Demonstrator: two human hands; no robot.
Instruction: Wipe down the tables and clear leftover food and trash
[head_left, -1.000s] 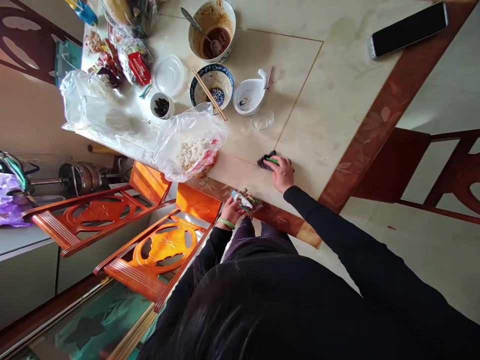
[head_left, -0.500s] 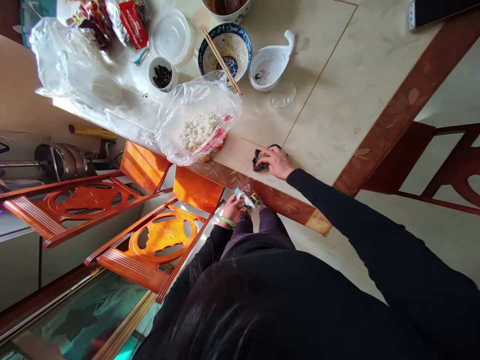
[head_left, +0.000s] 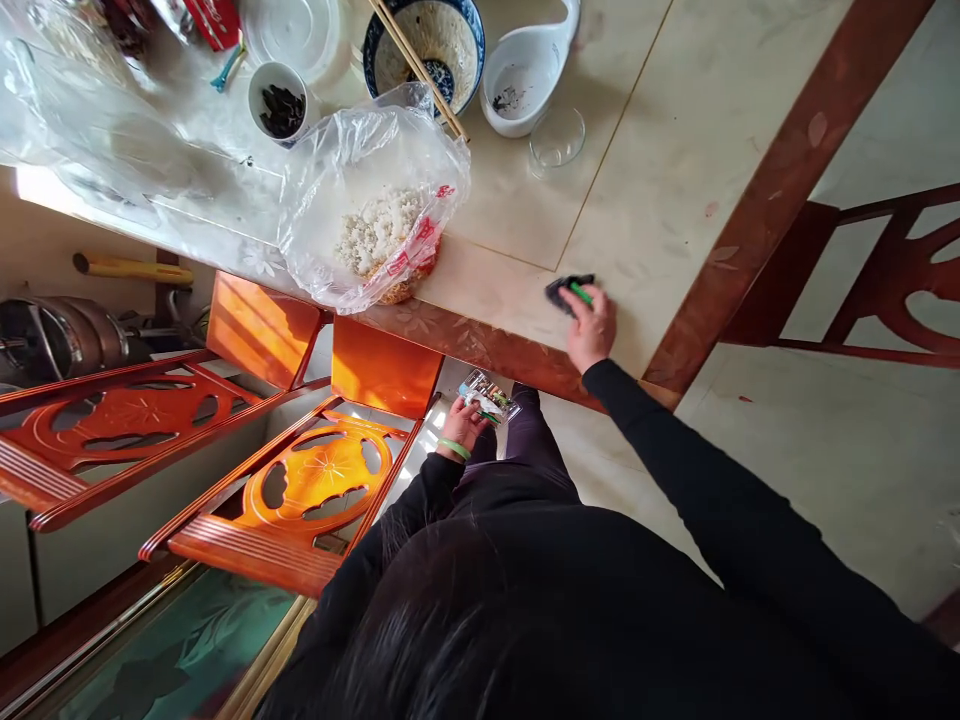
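My right hand (head_left: 591, 330) is over the table near its corner, fingers closed on a dark, crumpled cloth (head_left: 568, 293) with a bright green strip showing. The cloth lies against the tabletop. Below the table edge, beside my leg, my left hand (head_left: 463, 425) grips a clear plastic container (head_left: 491, 393) with white and green bits in or on it; its exact contents are too small to make out. To the left of my right hand sits an open clear plastic bag (head_left: 300, 230) of white rice-like grains (head_left: 380, 232) with red print on its side.
Behind the bag are a blue-patterned bowl (head_left: 469, 40) with chopsticks (head_left: 420, 68) across it, a white handled dish (head_left: 525, 70), a glass cup (head_left: 557, 140) and a cup of dark pieces (head_left: 255, 85). Orange wooden chairs (head_left: 386, 365) stand at the left; a dark red chair (head_left: 900, 285) is at the right.
My right hand has slid to the right with the dark cloth, toward the table corner. The container in my left hand has turned slightly. The whole view has shifted, so the tableware appears higher.
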